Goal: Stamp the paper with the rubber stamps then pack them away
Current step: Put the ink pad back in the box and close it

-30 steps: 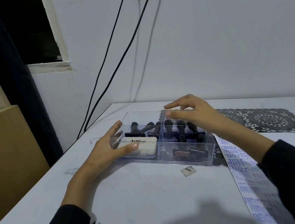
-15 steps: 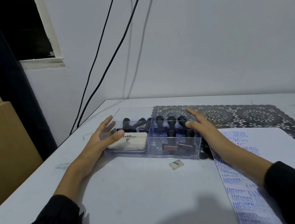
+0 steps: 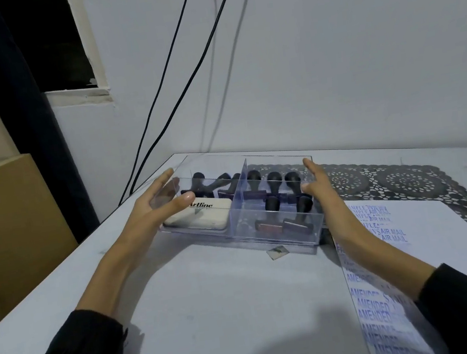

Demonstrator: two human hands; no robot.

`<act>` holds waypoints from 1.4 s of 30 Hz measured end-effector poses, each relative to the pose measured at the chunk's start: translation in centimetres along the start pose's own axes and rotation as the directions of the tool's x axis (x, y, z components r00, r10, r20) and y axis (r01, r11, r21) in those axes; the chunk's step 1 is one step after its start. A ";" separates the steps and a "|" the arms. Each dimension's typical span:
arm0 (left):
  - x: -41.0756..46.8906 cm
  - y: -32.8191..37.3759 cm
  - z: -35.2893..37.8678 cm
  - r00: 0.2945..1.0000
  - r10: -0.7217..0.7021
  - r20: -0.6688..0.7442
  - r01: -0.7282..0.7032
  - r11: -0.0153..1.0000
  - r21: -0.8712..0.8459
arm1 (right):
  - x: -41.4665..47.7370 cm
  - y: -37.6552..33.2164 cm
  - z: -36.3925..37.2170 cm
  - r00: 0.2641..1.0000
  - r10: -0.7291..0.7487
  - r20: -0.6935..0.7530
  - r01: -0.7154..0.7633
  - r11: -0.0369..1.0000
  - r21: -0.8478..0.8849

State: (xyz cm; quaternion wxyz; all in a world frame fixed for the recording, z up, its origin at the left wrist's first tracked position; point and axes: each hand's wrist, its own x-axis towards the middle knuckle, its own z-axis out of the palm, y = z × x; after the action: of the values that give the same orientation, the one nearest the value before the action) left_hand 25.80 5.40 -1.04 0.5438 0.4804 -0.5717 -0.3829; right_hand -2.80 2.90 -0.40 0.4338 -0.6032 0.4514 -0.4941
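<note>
- The left hand [image 3: 152, 209] is spread wide at the left end of the clear box [image 3: 279, 232]; its fingers lie almost straight behind the end wall and the thumb comes to the front side, above the ink pad [image 3: 198, 216]; it holds nothing closed inside it.
- The right hand [image 3: 321, 191] stands flat and wide against the right end wall, fingers straight and pointing away from the person; it also grips nothing.
- I judge that the two hands are placed at opposite ends so that the box is pressed between the palms and can be moved as one piece; this suits a box which is smooth and has no handle.
- The stamps [image 3: 275, 183] are between the two hands, inside the box; some stand and some lie in the compartment nearer the right hand, a few more lie behind the ink pad nearer the left hand; so the packing seems almost done.
- I cannot tell if the box rests on the counter [image 3: 228, 297] or is a little raised, nor if a lid covers it.
- The paper [image 3: 443, 225], full of blue stamped words, lies under and outside the right forearm, partly on a lace mat [image 3: 407, 182].
- A small scrap [image 3: 277, 252] lies on the counter just before the box, between the wrists.
</note>
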 end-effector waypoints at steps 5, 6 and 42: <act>-4.1 0.9 0.1 1.000 0.006 -0.024 -0.006 1.000 -0.027 | -0.6 -0.2 0.1 0.999 0.015 -0.040 -0.014 1.000 0.016; -5.0 0.9 0.1 1.000 0.000 -0.030 -0.001 1.000 -0.021 | -0.9 -0.1 0.1 0.999 0.023 -0.030 -0.023 1.000 0.011; -1.3 -2.0 -3.1 0.994 -0.086 0.067 0.060 0.945 0.322 | -1.2 1.1 -5.4 0.962 0.060 0.266 0.113 0.799 -0.591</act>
State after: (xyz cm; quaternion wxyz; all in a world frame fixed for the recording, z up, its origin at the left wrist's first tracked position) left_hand 29.07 6.45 -2.96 0.4208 0.5673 -0.6293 -0.3242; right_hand -8.38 3.38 -1.00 0.2709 -0.7775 0.5123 -0.2443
